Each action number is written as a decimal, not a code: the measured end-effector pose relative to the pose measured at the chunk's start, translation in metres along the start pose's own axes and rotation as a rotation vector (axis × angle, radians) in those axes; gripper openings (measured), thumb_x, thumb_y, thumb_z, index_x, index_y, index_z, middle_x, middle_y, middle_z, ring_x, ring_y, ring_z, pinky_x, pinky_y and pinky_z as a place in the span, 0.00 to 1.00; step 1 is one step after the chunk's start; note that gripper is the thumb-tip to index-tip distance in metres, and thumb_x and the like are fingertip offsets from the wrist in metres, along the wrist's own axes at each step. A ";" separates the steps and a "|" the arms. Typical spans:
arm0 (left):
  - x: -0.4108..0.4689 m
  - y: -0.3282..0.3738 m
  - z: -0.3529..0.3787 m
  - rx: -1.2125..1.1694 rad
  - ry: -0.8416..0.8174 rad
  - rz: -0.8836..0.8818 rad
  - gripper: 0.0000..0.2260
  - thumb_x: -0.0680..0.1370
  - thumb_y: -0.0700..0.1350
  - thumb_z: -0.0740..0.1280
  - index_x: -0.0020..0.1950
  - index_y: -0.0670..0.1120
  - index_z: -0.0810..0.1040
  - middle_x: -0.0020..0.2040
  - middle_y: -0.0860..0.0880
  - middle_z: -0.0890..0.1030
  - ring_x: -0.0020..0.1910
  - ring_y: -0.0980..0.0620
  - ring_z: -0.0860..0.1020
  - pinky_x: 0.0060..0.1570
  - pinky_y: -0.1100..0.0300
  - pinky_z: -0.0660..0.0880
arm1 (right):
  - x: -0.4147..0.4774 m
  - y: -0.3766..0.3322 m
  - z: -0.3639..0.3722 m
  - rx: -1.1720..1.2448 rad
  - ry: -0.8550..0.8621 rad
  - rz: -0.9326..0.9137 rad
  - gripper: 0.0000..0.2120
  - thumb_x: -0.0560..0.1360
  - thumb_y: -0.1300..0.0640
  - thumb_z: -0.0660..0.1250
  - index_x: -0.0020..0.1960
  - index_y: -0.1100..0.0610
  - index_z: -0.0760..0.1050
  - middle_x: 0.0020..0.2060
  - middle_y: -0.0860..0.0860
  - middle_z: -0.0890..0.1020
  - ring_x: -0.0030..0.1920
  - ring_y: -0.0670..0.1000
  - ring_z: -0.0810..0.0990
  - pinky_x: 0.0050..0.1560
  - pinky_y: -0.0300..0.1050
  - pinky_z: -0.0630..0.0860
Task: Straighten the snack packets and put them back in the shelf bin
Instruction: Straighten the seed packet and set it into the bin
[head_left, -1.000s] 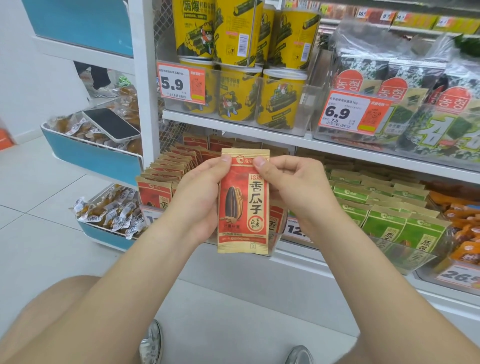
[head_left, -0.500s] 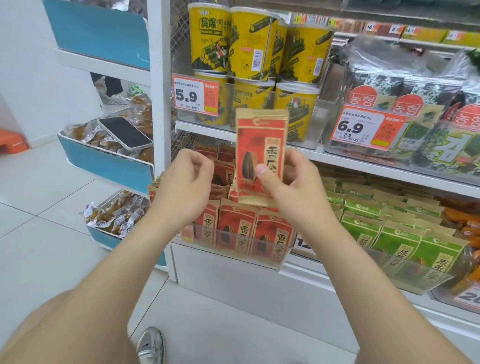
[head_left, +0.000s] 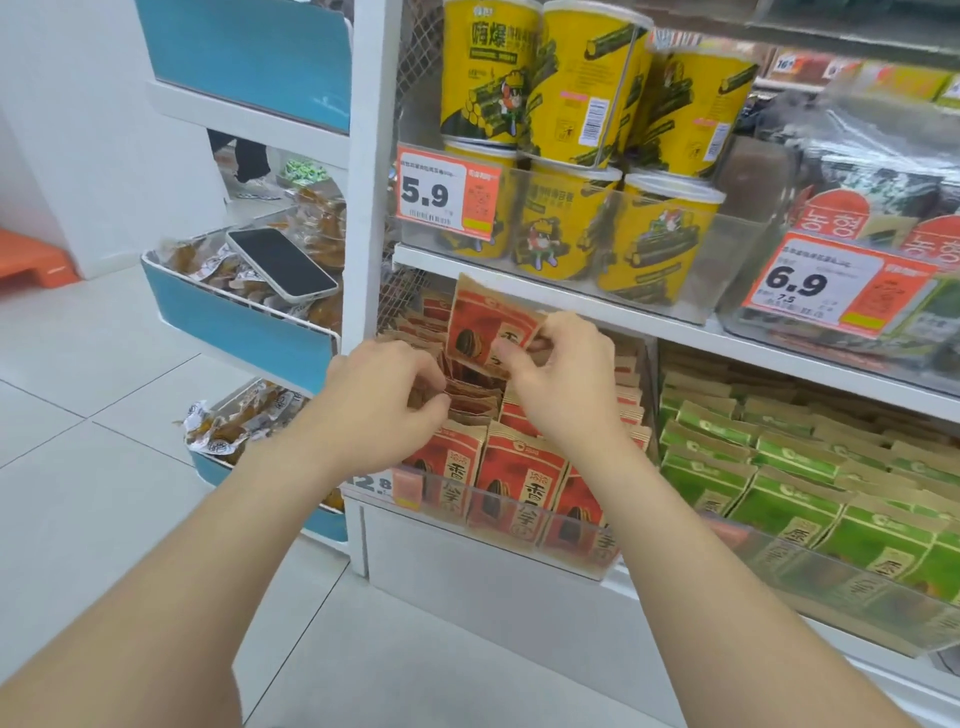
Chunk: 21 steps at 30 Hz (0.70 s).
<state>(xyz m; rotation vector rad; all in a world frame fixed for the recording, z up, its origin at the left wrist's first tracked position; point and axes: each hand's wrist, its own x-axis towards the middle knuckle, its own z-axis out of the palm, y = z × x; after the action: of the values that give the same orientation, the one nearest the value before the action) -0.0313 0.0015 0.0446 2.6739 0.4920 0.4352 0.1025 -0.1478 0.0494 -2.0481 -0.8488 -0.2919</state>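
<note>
The main risk is sitting in the angle of entry. The red packet is hanging tilted, not upright, just above the rear rows of the shelf bin. If it is going down like that, I judge its lower corner is likely to be catching on the tops of the stacked packets, creasing them or ending up crooked across two rows. A narrow gap could also be pushing neighbours out of line toward the green packets just beside them. The right hand is pinching the red packet at its lower right part, thumb and fingers curled on it. The left hand is reaching into the rows, fingers curled against the packet tops; whether it is pinching one or only parting them cannot be told.
</note>
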 end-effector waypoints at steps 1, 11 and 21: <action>0.000 -0.002 0.000 -0.008 -0.005 0.009 0.08 0.80 0.55 0.68 0.54 0.57 0.86 0.52 0.60 0.83 0.58 0.50 0.79 0.63 0.40 0.77 | 0.004 0.002 0.004 -0.030 -0.028 0.009 0.09 0.79 0.54 0.76 0.42 0.43 0.83 0.35 0.38 0.81 0.36 0.38 0.79 0.39 0.24 0.67; 0.014 -0.020 0.001 -0.078 -0.031 0.037 0.15 0.78 0.55 0.60 0.45 0.56 0.86 0.45 0.61 0.84 0.51 0.53 0.80 0.63 0.39 0.77 | 0.032 0.000 0.031 -0.382 -0.258 -0.076 0.16 0.79 0.56 0.70 0.66 0.48 0.85 0.55 0.50 0.89 0.59 0.56 0.85 0.61 0.55 0.83; 0.024 -0.029 0.011 -0.071 -0.041 0.056 0.16 0.78 0.55 0.59 0.44 0.56 0.86 0.44 0.60 0.83 0.52 0.54 0.79 0.61 0.40 0.76 | 0.055 0.007 0.048 -0.861 -0.679 0.007 0.12 0.87 0.50 0.60 0.63 0.54 0.78 0.68 0.62 0.80 0.76 0.67 0.65 0.74 0.63 0.60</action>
<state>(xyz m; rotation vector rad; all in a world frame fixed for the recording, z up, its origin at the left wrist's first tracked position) -0.0144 0.0330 0.0284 2.6282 0.3831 0.4057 0.1425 -0.0865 0.0439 -3.0369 -1.2587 0.0909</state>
